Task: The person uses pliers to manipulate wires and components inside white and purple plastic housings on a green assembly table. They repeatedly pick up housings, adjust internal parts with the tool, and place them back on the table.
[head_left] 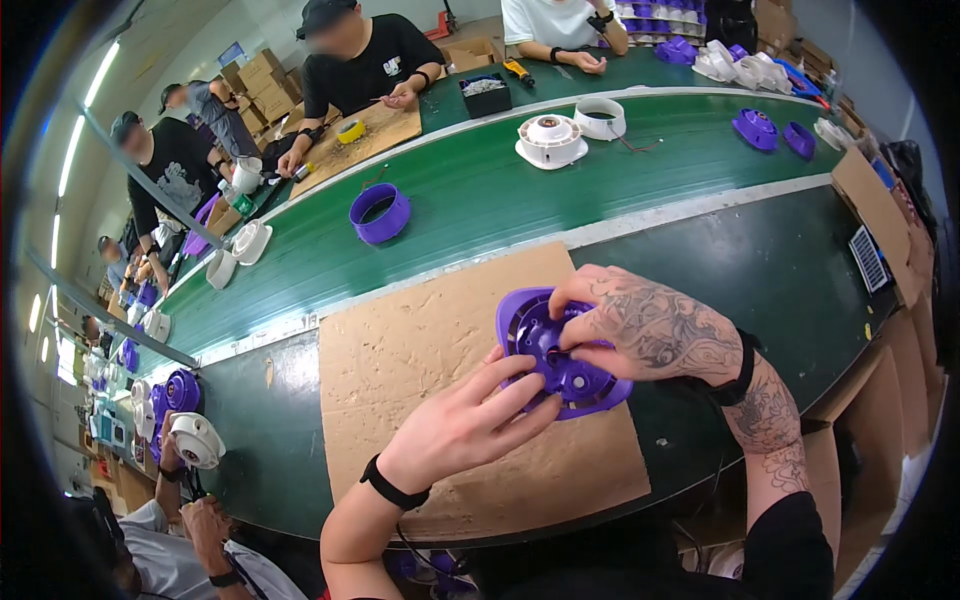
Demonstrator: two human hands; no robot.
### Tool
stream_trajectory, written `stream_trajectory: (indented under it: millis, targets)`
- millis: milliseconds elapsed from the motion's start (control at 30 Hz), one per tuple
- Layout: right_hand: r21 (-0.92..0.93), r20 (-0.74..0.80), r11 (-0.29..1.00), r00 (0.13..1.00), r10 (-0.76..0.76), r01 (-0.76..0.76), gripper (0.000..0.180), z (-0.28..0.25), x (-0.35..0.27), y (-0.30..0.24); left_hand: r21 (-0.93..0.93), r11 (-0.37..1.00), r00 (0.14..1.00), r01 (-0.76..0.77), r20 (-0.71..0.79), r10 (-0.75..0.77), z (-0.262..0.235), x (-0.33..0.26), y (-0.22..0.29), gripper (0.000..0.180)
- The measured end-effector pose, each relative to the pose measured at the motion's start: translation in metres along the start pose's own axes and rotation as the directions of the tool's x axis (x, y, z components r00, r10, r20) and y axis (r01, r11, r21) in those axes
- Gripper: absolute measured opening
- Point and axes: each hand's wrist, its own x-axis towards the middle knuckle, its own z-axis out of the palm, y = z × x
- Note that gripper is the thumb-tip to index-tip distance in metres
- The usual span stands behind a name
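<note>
A purple plastic housing (578, 398) with a round, slotted hollow rests over the right part of a cardboard sheet (400, 400). My left hand (470, 410) grips its near left rim, with fingers reaching over into the hollow. Over the far right side, my right hand (630, 325) has its fingers bent down into the middle of the housing, thumb and fingertips close together. Whatever small part those fingertips hold, if any, is hidden. Black bands circle both my wrists.
Beyond the cardboard runs a green conveyor belt (460, 215) carrying a purple ring (380, 213), a white housing (551, 141) and a white ring (600, 118). Several people work across it. At the lower left, another person's hand holds a white housing (198, 440). Cardboard boxes (875, 220) stand at the right.
</note>
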Motion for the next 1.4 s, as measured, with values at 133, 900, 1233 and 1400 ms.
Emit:
stream_trajectory:
  millis: [133, 900, 1233, 1400]
  targets:
    - [0.215, -0.413, 0.973, 0.911, 0.006, 0.091, 0.034, -0.021, 0.005, 0.000, -0.077, 0.995, 0.974, 0.064, -0.210, -0.079, 0.005, 0.000, -0.012, 0.037]
    - [-0.108, 0.202, 0.978, 0.959, 0.197, -0.178, 0.030, 0.047, -0.019, 0.067, -0.864, -0.345, 0.097, 0.367, 0.405, -0.909, 0.065, -0.047, -0.125, 0.038]
    - [0.193, -0.164, 0.979, 0.981, 0.105, -0.072, 0.030, 0.024, -0.012, 0.055, -0.763, 0.042, 0.455, 0.645, 0.340, -0.823, 0.048, 0.024, -0.044, 0.043]
    - [0.100, -0.302, 0.989, 0.951, -0.070, 0.105, 0.033, 0.032, -0.019, 0.049, -0.869, -0.258, 0.552, 0.421, 0.471, -0.688, 0.071, 0.043, -0.011, 0.040]
